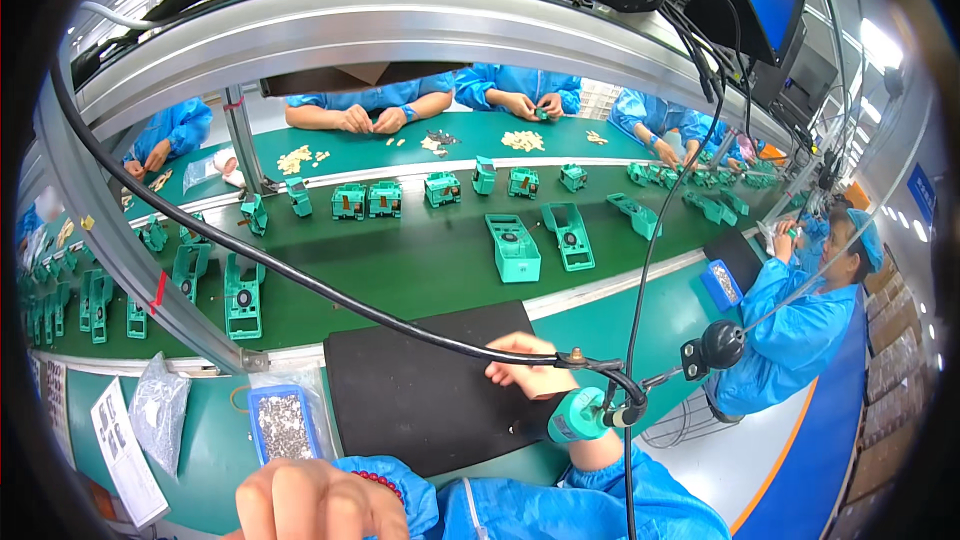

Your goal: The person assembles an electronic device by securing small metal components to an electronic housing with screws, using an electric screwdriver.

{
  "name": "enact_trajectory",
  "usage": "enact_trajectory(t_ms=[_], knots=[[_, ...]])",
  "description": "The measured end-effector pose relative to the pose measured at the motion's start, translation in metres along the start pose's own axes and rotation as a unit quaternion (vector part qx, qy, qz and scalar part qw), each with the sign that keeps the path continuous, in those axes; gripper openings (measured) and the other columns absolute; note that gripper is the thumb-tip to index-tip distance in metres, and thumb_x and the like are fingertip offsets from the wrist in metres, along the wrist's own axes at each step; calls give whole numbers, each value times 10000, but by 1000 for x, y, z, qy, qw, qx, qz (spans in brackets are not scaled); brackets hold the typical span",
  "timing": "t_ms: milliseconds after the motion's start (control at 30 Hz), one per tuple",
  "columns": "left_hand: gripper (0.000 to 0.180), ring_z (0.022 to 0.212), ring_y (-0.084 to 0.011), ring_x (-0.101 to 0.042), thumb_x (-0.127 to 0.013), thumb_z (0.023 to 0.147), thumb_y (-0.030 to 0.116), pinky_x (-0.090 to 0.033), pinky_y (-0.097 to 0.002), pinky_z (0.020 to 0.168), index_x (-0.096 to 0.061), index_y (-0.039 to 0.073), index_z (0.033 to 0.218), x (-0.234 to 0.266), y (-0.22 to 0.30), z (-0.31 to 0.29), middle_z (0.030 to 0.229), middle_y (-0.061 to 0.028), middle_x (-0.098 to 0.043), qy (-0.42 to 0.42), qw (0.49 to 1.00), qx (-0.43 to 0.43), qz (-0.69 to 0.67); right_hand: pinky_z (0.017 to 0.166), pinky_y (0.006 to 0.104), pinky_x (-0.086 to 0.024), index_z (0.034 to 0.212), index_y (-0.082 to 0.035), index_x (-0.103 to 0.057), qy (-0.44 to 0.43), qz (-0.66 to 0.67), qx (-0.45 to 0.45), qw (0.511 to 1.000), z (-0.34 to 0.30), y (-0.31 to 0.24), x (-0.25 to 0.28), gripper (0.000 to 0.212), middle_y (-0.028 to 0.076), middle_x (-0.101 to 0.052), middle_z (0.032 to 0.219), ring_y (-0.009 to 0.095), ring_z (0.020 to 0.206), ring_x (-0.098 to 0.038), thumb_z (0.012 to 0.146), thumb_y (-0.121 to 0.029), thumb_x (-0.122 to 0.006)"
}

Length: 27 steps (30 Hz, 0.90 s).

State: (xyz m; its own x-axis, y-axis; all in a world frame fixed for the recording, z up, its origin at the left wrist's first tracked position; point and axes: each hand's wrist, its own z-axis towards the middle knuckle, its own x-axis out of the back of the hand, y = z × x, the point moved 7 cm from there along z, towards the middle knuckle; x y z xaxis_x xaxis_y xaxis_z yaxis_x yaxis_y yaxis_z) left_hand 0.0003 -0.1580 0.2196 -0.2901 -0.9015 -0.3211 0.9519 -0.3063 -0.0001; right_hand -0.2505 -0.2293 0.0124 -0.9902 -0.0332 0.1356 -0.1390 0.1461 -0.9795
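Observation:
My left hand (pixel 310 502) is at the lower edge, close to the camera, its fingers curled in; their tips and anything in them are hidden. A red bead bracelet (pixel 378 485) circles that wrist. Just beyond it stands a blue tray (pixel 254 432) of small metal pieces. My right hand (pixel 530 362) is over the right part of a black mat (pixel 420 380), fingers loosely bent and apart, with nothing visible in them. A green cylindrical tool (pixel 577 416), hanging on a black cable, covers part of the right wrist.
A green conveyor belt (pixel 440 275) carries several green plastic housings (pixel 513 248). A metal frame post (pixel 190 310) and a drooping black cable (pixel 330 295) cross the view. Left lie a plastic bag (pixel 158 415) and printed sheet (pixel 128 455). Co-workers sit opposite and at right (pixel 800 320).

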Motion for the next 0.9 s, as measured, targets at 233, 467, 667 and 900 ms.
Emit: enact_trajectory(t_ms=[233, 467, 667, 900], knots=[[332, 907, -242, -608, -454, 1042, 319, -551, -379, 537, -480, -2, 958, -14, 4, -16, 1182, -141, -439, -3, 996, -54, 68, 663, 227, -543, 1122, -51, -641, -52, 230, 36, 971, 29, -33, -14, 167, 27, -668, 851, 79, 709, -629, 997, -153, -598], [329, 916, -258, -597, -484, 990, 330, -556, -392, 539, -481, 1, 967, -8, 10, -16, 1119, -145, -446, 63, 982, -123, 128, 667, 231, -535, 1116, -69, -643, -46, 202, -30, 978, 66, 42, -32, 163, 16, -669, 846, 73, 711, -618, 990, -160, -592], [320, 885, -257, -590, -494, 973, 328, -575, -363, 535, -476, 8, 967, -7, 1, -15, 1096, -141, -439, 45, 980, -124, 150, 651, 267, -526, 1051, -3, -632, -91, -74, 98, 988, 58, 37, -49, 178, 45, -681, 803, 103, 698, -625, 964, -159, -627], [288, 841, -257, -590, -525, 968, 288, -597, -339, 501, -497, 2, 944, -1, 0, -19, 1076, -144, -440, 75, 976, -109, 172, 671, 302, -534, 1016, 0, -640, -69, -123, 125, 982, 51, 30, -50, 163, 73, -683, 776, 139, 708, -650, 943, -146, -638]])
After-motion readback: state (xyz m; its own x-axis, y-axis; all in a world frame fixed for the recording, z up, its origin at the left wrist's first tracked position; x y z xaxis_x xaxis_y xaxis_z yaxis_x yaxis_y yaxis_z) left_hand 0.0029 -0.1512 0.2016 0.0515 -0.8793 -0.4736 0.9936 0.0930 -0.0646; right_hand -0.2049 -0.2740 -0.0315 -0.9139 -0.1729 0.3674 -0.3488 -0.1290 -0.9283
